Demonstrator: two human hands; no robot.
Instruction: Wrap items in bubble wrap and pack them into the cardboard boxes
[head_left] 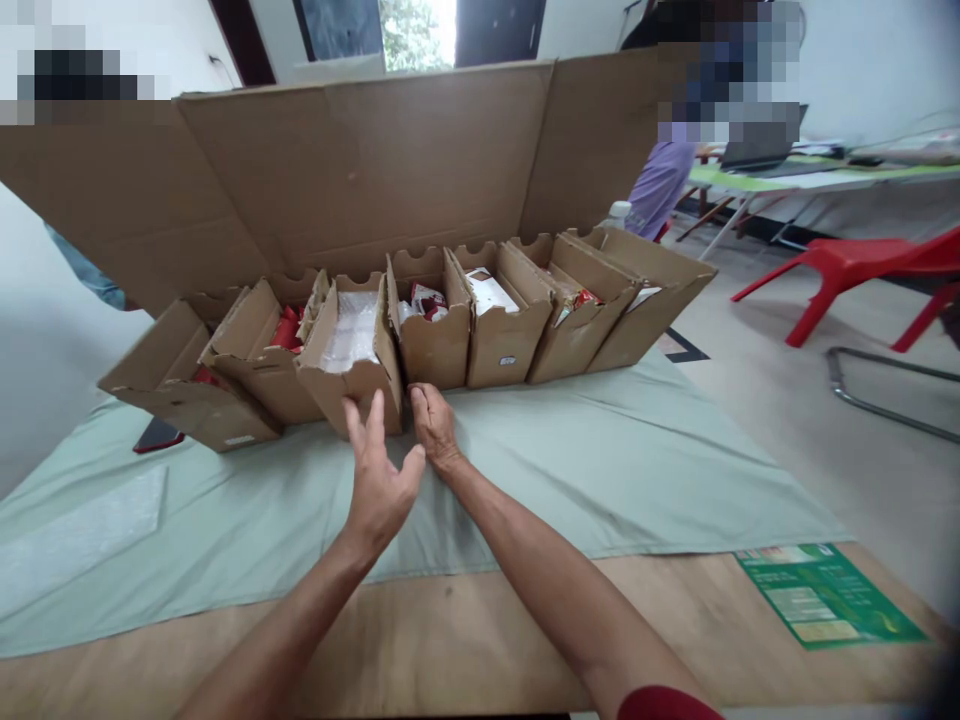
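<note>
Several open cardboard boxes stand in a row across the cloth. One cardboard box [351, 390] juts forward from the row, with clear bubble wrap [352, 330] inside it. In front of this box, my left hand [379, 485] is open, fingers apart and fingertips at its front face. My right hand [435, 425] is at the box's front right corner, its fingers bent and close together. What those fingers hold, if anything, is hidden. Just to the right stands another cardboard box [433, 350] holding dark red and white packets [429, 300].
A tall cardboard panel [442, 150] rises behind the boxes. Pale green cloth [570, 460] covers much of the wooden table [465, 650]. Bubble wrap [90, 530] lies at left, a green printed sheet [825, 595] at right. Beyond are a red chair [847, 265] and a person in purple trousers [660, 185].
</note>
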